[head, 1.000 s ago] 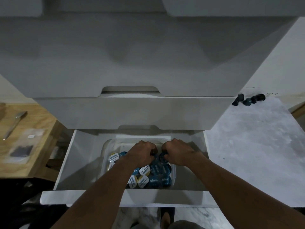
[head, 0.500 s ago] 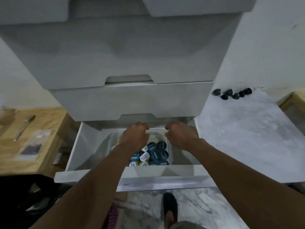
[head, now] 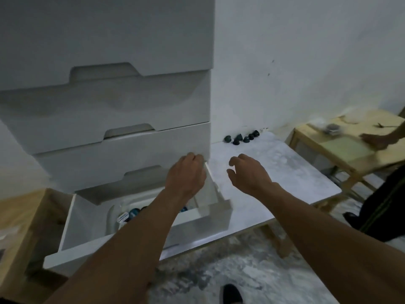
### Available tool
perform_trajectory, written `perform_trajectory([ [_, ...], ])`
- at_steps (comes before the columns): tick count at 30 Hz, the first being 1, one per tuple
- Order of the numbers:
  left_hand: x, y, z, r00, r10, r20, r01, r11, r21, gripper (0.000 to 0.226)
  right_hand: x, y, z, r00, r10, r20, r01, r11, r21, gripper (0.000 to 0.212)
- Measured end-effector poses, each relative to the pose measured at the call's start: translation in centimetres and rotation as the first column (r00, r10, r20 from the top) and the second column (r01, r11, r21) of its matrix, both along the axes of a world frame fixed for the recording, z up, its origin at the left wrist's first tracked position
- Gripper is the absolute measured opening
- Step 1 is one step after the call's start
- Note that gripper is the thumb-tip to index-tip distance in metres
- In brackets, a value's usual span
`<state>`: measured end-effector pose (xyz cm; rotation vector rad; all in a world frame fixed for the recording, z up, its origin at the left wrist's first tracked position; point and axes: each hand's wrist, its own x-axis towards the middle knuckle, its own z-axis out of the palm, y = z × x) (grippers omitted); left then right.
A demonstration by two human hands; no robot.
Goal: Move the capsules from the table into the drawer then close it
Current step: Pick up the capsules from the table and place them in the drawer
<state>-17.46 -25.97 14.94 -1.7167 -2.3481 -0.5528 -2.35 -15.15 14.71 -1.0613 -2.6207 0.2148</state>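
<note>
The bottom drawer point(head: 72, 218) of a white cabinet stands pulled out, with a clear tub point(head: 110, 218) of blue and white capsules point(head: 128, 215) inside. Several dark capsules point(head: 241, 138) lie at the back of the grey marble table point(head: 285, 172), near the wall. My left hand point(head: 186, 174) hovers over the drawer's right rear corner, fingers loosely curled and holding nothing. My right hand point(head: 247, 174) floats above the table's left part, fingers relaxed and empty, well short of the dark capsules.
Two shut drawers point(head: 109, 154) sit above the open one. A wooden side table point(head: 341, 139) stands at right, where another person's hand point(head: 377, 140) reaches; that person's dark clothing point(head: 385, 205) is by the marble table's right end. My shoe point(head: 231, 295) is on the floor.
Both hands have lifted out of the capsule tub and moved right, toward the marble table. My view has swung right as well.
</note>
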Motion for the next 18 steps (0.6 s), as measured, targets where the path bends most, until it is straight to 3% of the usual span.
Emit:
perform_trajectory([
  [9, 6.0, 7.4, 1.0, 0.991, -0.135, -0.022, 0.136, 0.99, 0.025, 0.025, 5.8, 5.7, 0.0, 0.992, -0.119, -0.028, 0.119, 0.993, 0.0, 0.026],
  [18, 9.0, 20.1, -0.3, 0.998, -0.002, 0.056, 0.0, 1.0, 0.029, 0.028, 9.7, 19.5, -2.3, 0.998, -0.058, 0.013, 0.058, 0.998, -0.013, 0.025],
])
